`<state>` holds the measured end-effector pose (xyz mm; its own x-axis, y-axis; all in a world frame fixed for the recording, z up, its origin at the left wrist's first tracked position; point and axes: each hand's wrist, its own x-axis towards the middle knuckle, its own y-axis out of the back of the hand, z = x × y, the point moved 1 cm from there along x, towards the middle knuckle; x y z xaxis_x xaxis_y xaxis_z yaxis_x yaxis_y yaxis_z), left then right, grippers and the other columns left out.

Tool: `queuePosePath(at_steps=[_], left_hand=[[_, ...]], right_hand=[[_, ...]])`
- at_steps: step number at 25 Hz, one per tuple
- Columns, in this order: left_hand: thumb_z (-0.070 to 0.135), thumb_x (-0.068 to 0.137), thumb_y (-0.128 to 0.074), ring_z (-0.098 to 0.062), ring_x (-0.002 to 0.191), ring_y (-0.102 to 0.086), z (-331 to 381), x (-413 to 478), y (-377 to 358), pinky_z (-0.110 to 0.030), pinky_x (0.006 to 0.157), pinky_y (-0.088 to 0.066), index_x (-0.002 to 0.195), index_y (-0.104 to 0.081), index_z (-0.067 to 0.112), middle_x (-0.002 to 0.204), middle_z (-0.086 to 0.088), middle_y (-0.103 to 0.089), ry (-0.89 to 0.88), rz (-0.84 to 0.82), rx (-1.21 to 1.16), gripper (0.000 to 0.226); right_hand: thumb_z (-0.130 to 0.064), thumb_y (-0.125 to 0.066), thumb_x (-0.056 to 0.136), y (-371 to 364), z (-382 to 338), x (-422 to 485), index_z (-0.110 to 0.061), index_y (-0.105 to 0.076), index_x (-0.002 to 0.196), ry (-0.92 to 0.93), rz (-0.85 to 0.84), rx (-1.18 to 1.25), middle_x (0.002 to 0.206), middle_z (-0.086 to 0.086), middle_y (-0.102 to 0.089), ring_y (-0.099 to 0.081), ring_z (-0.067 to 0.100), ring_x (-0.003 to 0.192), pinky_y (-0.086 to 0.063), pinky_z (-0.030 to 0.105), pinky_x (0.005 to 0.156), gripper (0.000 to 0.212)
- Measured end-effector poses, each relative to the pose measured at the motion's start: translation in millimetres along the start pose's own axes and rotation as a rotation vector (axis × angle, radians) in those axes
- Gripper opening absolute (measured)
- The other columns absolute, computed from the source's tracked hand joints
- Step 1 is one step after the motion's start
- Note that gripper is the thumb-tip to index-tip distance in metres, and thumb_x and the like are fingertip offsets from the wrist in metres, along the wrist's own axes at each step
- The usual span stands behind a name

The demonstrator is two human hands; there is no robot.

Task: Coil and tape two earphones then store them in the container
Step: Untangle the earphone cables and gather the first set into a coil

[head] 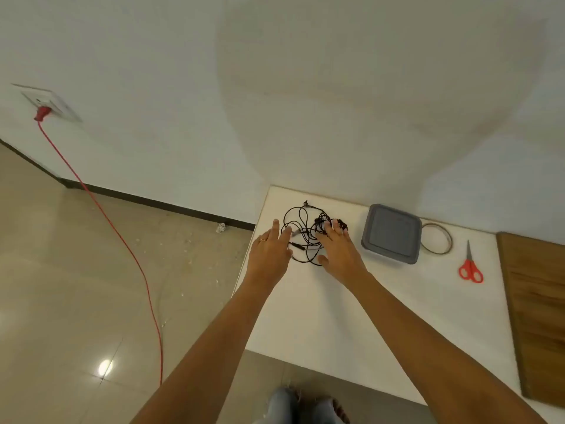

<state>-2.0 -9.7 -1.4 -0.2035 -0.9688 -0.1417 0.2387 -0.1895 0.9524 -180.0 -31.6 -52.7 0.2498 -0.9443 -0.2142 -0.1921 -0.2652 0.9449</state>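
**Both hands spread over the tangled earphones**

The left grip [269, 252] is spread flat with straight fingers and holds nothing; its fingertips reach the left edge of the earphones [306, 240]. A ring [263, 239] sits on one finger. The right grip [339, 249] is likewise spread and clasps nothing. Its fingers lie over the right part of the tangle and its thumb points at the lower loops. Whether either grip presses on the wires cannot be told.

The earphones are black wires in one loose heap right of the frame's centre, on the far left part of the white counter [336, 316]. The two sets cannot be told apart.

Just right of the heap stands the container [391, 234], square with a grey lid on it. A roll of tape [437, 253] lies flat against its right side. Further right, red-handled scissors [470, 269] lie with blades pointing up the frame. A wooden board [538, 316] fills the right edge.

In the left half, a red cable [122, 240] runs from a wall socket [50, 102] at upper left down across the tiled floor [76, 270].
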Motion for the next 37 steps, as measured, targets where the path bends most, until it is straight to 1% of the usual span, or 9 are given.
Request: queuePosePath(at_steps=[4, 10, 14, 17, 20, 24, 27, 31, 37], left_hand=[[0.027, 0.098, -0.048, -0.025, 0.136, -0.039, -7, -7, -6, -0.032, 0.107, -0.033, 0.146, -0.032, 0.017, 0.159, -0.013, -0.018, 0.025, 0.043, -0.031, 0.051], [0.022, 0.094, -0.056, -0.027, 0.140, -0.032, 3, -1, 24, -0.035, 0.109, -0.031, 0.147, -0.030, 0.019, 0.160, -0.011, -0.016, -0.015, 0.008, -0.147, 0.059], [0.025, 0.088, -0.065, -0.027, 0.147, -0.015, 22, 20, 49, -0.046, 0.116, -0.024, 0.146, -0.033, 0.025, 0.160, -0.010, -0.017, -0.084, -0.065, -0.531, 0.066], [0.020, 0.090, -0.064, -0.024, 0.141, -0.032, 39, 28, 73, -0.035, 0.114, -0.024, 0.115, -0.062, 0.011, 0.135, -0.010, -0.054, -0.125, 0.013, -0.618, 0.026], [0.015, 0.092, -0.059, -0.021, 0.105, -0.056, 46, 25, 98, -0.033, 0.097, -0.041, 0.094, -0.066, 0.007, 0.100, -0.004, -0.065, -0.109, 0.183, -0.690, 0.010], [0.017, 0.093, -0.059, -0.023, 0.127, -0.042, 39, 21, 119, -0.034, 0.098, -0.042, 0.099, -0.067, 0.010, 0.132, -0.016, -0.044, -0.012, 0.269, -0.736, 0.012], [0.014, 0.093, -0.058, -0.017, 0.092, -0.061, 35, 15, 140, -0.010, 0.076, -0.041, 0.097, -0.069, 0.010, 0.116, -0.013, -0.060, 0.009, 0.328, -0.750, 0.012], [0.008, 0.092, -0.056, -0.021, 0.086, -0.067, 35, 0, 166, -0.032, 0.086, -0.056, 0.096, -0.072, 0.008, 0.095, -0.004, -0.071, 0.095, 0.395, -0.997, 0.016], [-0.001, 0.095, -0.049, -0.023, 0.085, -0.069, 58, -10, 205, -0.033, 0.084, -0.058, 0.086, -0.060, 0.007, 0.087, -0.010, -0.060, 0.056, 0.239, -1.690, 0.017]], right_hand=[[-0.011, -0.058, 0.090, -14, -3, 4, -0.008, -0.068, 0.110, 0.004, 0.104, -0.005, 0.143, 0.018, -0.045, -0.023, 0.033, 0.144, -0.012, 0.041, 0.119, 0.023], [-0.008, -0.075, 0.078, 41, -6, -11, -0.007, -0.075, 0.091, -0.039, 0.331, 0.547, 0.104, 0.008, -0.071, -0.058, 0.022, 0.112, -0.030, 0.040, 0.113, 0.014], [-0.011, -0.082, 0.070, 103, -13, -21, -0.011, -0.073, 0.082, -0.074, 0.328, 0.854, 0.083, 0.002, -0.073, -0.065, 0.006, 0.076, -0.046, 0.006, 0.073, 0.015], [-0.013, -0.085, 0.066, 132, -16, -26, -0.013, -0.067, 0.074, -0.074, 0.295, 0.953, 0.074, 0.002, -0.071, -0.066, 0.013, 0.070, -0.053, 0.021, 0.069, 0.020], [-0.009, -0.081, 0.072, 155, -20, -33, -0.012, -0.063, 0.078, -0.076, 0.302, 1.121, 0.077, 0.007, -0.072, -0.069, 0.020, 0.074, -0.056, 0.033, 0.077, 0.019], [-0.007, -0.067, 0.087, 181, -29, -47, -0.009, -0.054, 0.089, -0.128, 0.346, 1.351, 0.088, 0.017, -0.072, -0.071, 0.024, 0.081, -0.056, 0.032, 0.083, 0.013], [-0.007, -0.064, 0.089, 197, -36, -58, -0.009, -0.052, 0.087, -0.148, 0.371, 1.497, 0.088, 0.014, -0.070, -0.069, 0.022, 0.080, -0.056, 0.033, 0.082, 0.012], [-0.010, -0.057, 0.094, 223, -36, -70, -0.010, -0.052, 0.088, -0.208, 0.422, 1.732, 0.084, 0.010, -0.068, -0.068, 0.021, 0.081, -0.056, 0.036, 0.084, 0.008], [-0.003, -0.042, 0.097, 224, -23, -78, -0.009, -0.045, 0.096, -0.255, 0.533, 1.115, 0.081, 0.008, -0.062, -0.054, 0.015, 0.063, -0.050, 0.026, 0.064, 0.007]])
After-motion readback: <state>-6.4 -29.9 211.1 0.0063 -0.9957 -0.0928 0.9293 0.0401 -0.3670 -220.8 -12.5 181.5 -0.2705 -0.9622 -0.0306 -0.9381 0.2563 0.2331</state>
